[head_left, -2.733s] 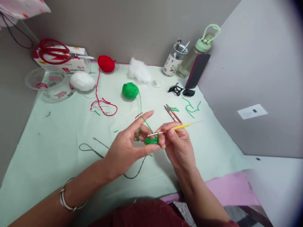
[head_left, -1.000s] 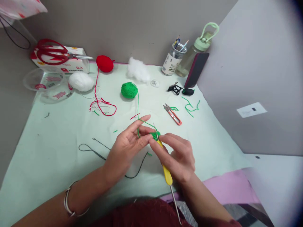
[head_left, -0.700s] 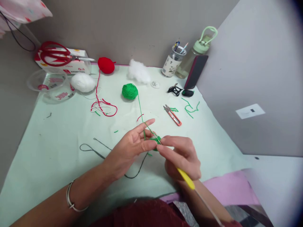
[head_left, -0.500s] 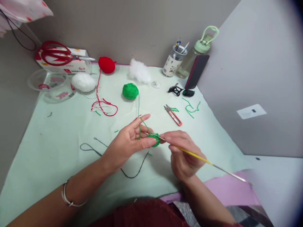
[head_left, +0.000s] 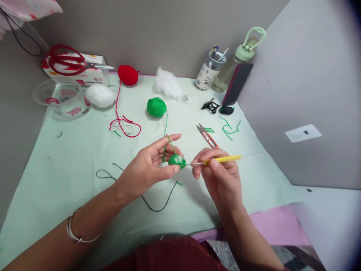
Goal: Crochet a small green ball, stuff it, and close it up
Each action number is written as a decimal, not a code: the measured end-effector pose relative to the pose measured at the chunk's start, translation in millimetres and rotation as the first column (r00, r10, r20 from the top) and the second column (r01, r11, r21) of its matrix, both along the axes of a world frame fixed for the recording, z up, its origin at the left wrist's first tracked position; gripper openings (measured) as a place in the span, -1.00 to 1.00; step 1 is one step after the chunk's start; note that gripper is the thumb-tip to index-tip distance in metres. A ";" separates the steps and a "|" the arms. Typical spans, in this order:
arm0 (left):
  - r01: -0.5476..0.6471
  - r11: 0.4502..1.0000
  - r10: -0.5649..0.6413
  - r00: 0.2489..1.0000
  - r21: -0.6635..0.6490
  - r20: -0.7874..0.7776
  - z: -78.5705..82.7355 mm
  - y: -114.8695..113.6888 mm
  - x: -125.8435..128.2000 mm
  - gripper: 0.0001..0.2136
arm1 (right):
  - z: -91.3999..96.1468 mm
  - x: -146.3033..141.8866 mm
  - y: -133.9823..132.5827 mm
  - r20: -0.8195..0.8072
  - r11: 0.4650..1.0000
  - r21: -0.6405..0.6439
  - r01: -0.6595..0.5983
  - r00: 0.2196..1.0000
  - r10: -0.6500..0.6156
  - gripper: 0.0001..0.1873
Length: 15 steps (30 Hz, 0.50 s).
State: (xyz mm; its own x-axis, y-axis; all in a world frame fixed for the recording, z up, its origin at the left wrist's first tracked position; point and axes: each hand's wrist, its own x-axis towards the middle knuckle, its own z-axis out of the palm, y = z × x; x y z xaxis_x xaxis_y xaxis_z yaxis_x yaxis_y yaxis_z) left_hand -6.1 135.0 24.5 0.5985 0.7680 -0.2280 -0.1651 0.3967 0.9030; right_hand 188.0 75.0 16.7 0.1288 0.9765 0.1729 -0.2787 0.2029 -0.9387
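Observation:
My left hand [head_left: 150, 167] pinches a small green crochet piece [head_left: 177, 161] between thumb and fingers, with the green yarn strand looped over its raised forefinger. That strand runs back to a green yarn ball [head_left: 156, 107] on the pale green cloth [head_left: 70, 165]. My right hand [head_left: 218, 177] grips a yellow-handled crochet hook [head_left: 222, 159] held level, its metal tip pointing left into the green piece. Both hands hover above the middle of the cloth.
Small thread snips [head_left: 207, 136] lie just behind my right hand. A black cord [head_left: 132, 186] loops under my left wrist. Farther back are a red yarn ball [head_left: 128, 75], a white yarn ball [head_left: 100, 95], stuffing [head_left: 167, 82], red scissors [head_left: 67, 64] on a box, a clear bowl [head_left: 60, 99], a pen jar [head_left: 210, 71], a bottle [head_left: 239, 56].
My right hand swung the hook from pointing down toward my lap round to level, handle to the right, tip in the green piece. My left hand kept its hold.

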 end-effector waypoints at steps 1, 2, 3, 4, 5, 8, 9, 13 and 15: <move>-0.002 1.000 0.002 1.000 -0.019 0.006 0.2 -0.8 0.9 -0.31 | -0.5 0.2 0.8 -0.014 0.999 -0.026 -0.047 0.999 0.047 -0.85; -0.004 0.999 0.005 1.000 -0.035 0.014 0.1 -1.6 2.0 -0.29 | -1.2 0.2 0.8 -0.009 0.997 -0.030 -0.069 0.998 0.069 -0.85; -0.005 0.999 0.006 1.000 -0.048 0.024 -0.4 -2.4 3.2 -0.27 | -2.2 -0.1 0.3 0.023 0.998 -0.006 -0.064 0.998 0.064 -0.86; -0.003 0.998 0.005 0.999 -0.058 0.037 -1.1 -3.2 4.6 -0.26 | -3.1 -0.6 -0.7 0.081 0.998 0.044 -0.039 0.996 0.036 -0.86; 0.000 0.998 0.003 0.999 -0.066 0.051 -2.1 -4.0 5.9 -0.25 | -3.9 -1.2 -1.8 0.158 0.994 0.113 -0.005 0.987 -0.013 -0.84; 0.006 0.995 0.001 0.998 -0.097 0.068 -5.4 -6.5 9.3 -0.28 | -4.7 -3.3 -3.4 0.377 0.945 0.312 0.095 0.901 -0.215 -0.76; 0.000 0.995 0.007 0.998 -0.103 0.061 -6.2 -7.2 10.0 -0.31 | -4.7 -3.9 -2.6 0.417 0.929 0.350 0.123 0.868 -0.271 -0.74; -0.012 0.991 0.018 0.999 -0.131 0.046 -7.7 -7.1 10.2 -0.32 | -7.1 -4.8 4.0 0.421 0.921 0.356 0.157 0.853 -0.308 -0.78; 0.045 0.987 -0.033 0.996 -0.151 0.087 -8.3 -4.4 8.6 -0.24 | -9.6 -4.5 6.0 0.376 0.939 0.321 0.124 0.893 -0.247 -0.81</move>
State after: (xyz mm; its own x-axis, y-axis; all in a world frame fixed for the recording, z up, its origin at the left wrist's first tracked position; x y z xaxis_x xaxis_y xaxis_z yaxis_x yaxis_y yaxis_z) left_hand 2.5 130.6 16.2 0.6493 0.7037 -0.2886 -0.2195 0.5367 0.8147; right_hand 183.5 81.0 7.1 0.1612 0.8434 0.5125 0.1823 0.4849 -0.8554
